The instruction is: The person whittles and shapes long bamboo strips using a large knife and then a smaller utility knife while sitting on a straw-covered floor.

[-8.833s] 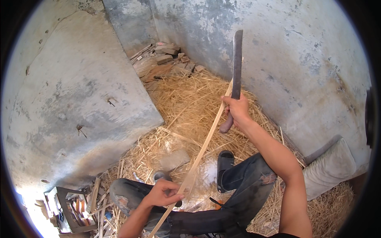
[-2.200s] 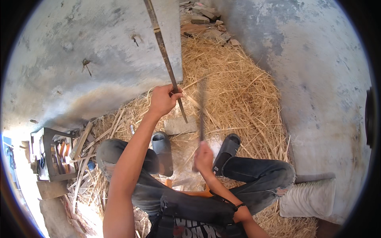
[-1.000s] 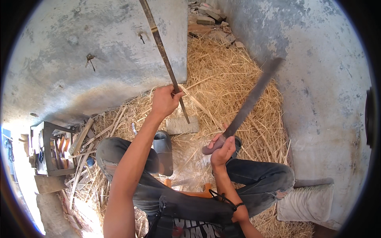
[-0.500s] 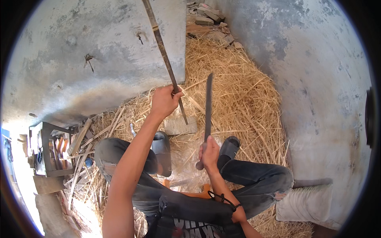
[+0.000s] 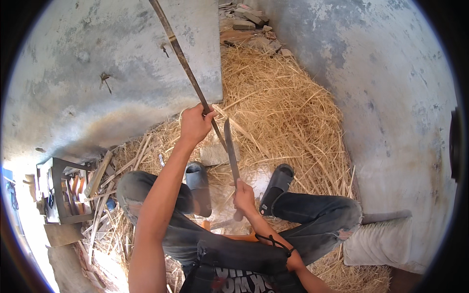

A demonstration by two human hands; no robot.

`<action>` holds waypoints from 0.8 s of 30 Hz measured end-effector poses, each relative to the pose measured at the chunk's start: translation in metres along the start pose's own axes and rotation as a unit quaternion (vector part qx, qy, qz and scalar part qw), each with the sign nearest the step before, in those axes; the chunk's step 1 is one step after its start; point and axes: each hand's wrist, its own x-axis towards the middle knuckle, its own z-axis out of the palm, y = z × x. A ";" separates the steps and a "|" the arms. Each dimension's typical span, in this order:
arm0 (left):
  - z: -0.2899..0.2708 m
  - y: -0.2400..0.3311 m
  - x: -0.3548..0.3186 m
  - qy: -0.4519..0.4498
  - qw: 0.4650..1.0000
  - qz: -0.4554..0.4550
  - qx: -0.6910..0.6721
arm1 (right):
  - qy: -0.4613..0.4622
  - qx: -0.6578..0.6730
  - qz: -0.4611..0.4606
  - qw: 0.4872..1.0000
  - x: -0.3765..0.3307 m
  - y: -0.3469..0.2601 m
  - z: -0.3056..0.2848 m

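Observation:
My left hand (image 5: 196, 124) is closed round a long, dark bamboo strip (image 5: 188, 70) near its lower end. The strip slants from the upper left down toward a pale block (image 5: 213, 154) lying in the straw. In my right hand (image 5: 245, 197) is the handle of a machete (image 5: 231, 149), its long dark blade pointing up and slightly left. The blade's upper part is beside the strip's lower end, below my left hand. Whether blade and strip touch I cannot tell.
Straw and shavings (image 5: 283, 107) cover the floor between two grey walls. My slippered feet (image 5: 278, 183) are to either side. A small shelf (image 5: 66, 190) stands at the left, a pale sack (image 5: 378, 244) at the lower right, and broken bricks (image 5: 246, 19) at the far end.
The machete has moved left and down, bringing its blade from apart to beside the strip's lower end. My left hand still grips the strip, slightly shifted left in view.

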 end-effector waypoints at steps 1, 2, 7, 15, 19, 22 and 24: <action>-0.002 -0.001 -0.001 -0.004 1.000 0.001 0.002 | 0.009 -0.032 -0.017 0.999 -0.002 -0.006 0.000; -0.004 -0.002 -0.002 -0.009 1.000 -0.005 0.003 | 0.019 -0.064 -0.034 0.997 -0.004 -0.011 0.000; -0.004 0.001 -0.004 -0.009 1.000 0.006 -0.014 | 0.033 -0.001 -0.274 0.961 -0.021 -0.038 0.004; 0.004 0.004 -0.004 -0.019 1.000 0.008 0.020 | 0.048 0.164 -0.472 0.865 -0.037 -0.044 0.004; 0.000 -0.001 -0.005 -0.019 1.000 -0.007 -0.020 | 0.115 -0.188 -0.329 0.918 0.000 0.016 -0.005; -0.008 -0.002 0.001 -0.001 1.000 0.006 0.007 | 0.110 -0.120 -0.193 0.968 0.013 0.019 0.001; 0.000 -0.008 -0.006 0.017 1.000 0.004 0.000 | 0.120 -0.100 -0.287 0.945 0.001 0.000 -0.005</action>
